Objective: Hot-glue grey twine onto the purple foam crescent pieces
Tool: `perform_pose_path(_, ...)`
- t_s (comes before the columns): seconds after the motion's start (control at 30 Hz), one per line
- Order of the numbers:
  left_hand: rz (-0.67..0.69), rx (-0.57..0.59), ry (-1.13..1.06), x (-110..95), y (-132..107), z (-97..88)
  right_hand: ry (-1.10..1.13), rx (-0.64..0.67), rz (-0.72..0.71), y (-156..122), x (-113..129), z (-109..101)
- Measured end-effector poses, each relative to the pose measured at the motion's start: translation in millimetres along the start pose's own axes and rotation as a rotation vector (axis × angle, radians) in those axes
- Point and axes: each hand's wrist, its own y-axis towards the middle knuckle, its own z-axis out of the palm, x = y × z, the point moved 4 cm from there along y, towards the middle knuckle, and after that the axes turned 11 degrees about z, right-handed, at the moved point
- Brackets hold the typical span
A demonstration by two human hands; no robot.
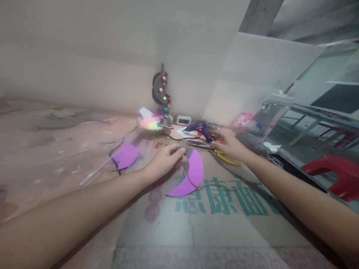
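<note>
My left hand (165, 160) is closed on the upper end of a purple crescent cutout (195, 172), which lies on the cardboard. Grey yarn (188, 152) is wound about that end, and a loose strand trails across the crescent to the right. At the back, my right hand (227, 142) has its fingers closed round the handle of a dark blue glue gun (206, 131), whose nozzle points left; blur softens the fingertips. Scissors with yellow handles (228, 158) lie just beneath this hand.
Left of the cardboard (168, 231) lie another purple piece (126, 155) and a clear stick (95, 172). A bowl of craft bits (151, 127), a grey crescent ornament with coloured balls (161, 89) and a small clock (183, 120) stand by the wall. Grey yarn (251, 144) sits right.
</note>
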Motion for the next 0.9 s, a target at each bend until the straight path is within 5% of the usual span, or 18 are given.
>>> perform_pose_path(0.33,-0.039,0.019,-0.006,3.1,-0.4,1.5,-0.01,0.078,0.166,44.8,20.7,28.4)
perform_pose_path(0.53,-0.019,0.016,-0.001,2.6,-0.4,1.6,0.032,-0.011,0.16,49.0,15.6,39.2)
perform_pose_path(0.73,-0.032,0.022,-0.011,6.0,-0.4,2.2,0.108,-0.131,0.177,45.6,21.3,14.1)
perform_pose_path(0.9,0.038,-0.008,0.033,4.2,-0.4,0.2,0.396,-0.109,0.067,8.1,42.5,-17.1)
